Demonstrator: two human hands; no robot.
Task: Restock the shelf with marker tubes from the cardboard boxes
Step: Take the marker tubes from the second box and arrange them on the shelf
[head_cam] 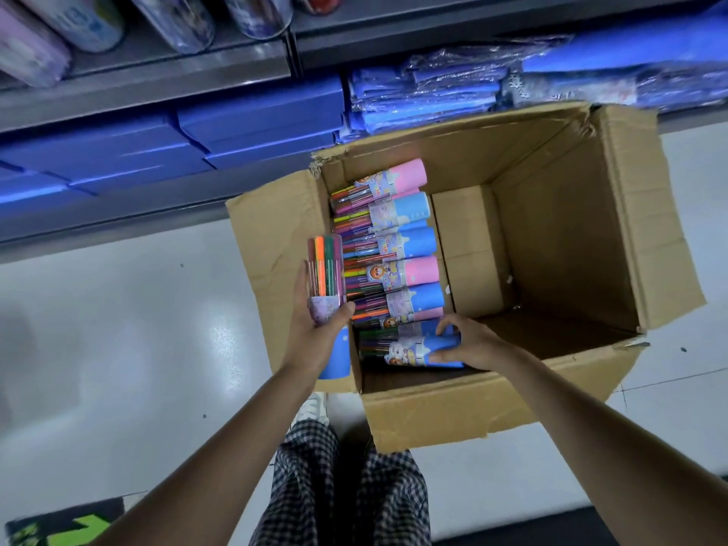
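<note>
An open cardboard box (559,238) stands on the floor below the shelf (157,76). Several marker tubes (394,246) with pink or blue bases lie stacked along its left side. My left hand (315,329) grips one clear tube of coloured markers (325,277) over the box's left flap, blue base toward me. My right hand (468,340) reaches inside the box and curls round the blue base of the nearest tube (409,348), which lies on its side.
Blue flat boxes (157,147) and plastic-wrapped blue packs (453,92) fill the lowest shelf. Clear tubes (177,17) lie on the shelf above. The right half of the cardboard box is bare. The floor is pale tile; my checked trousers (342,486) show below.
</note>
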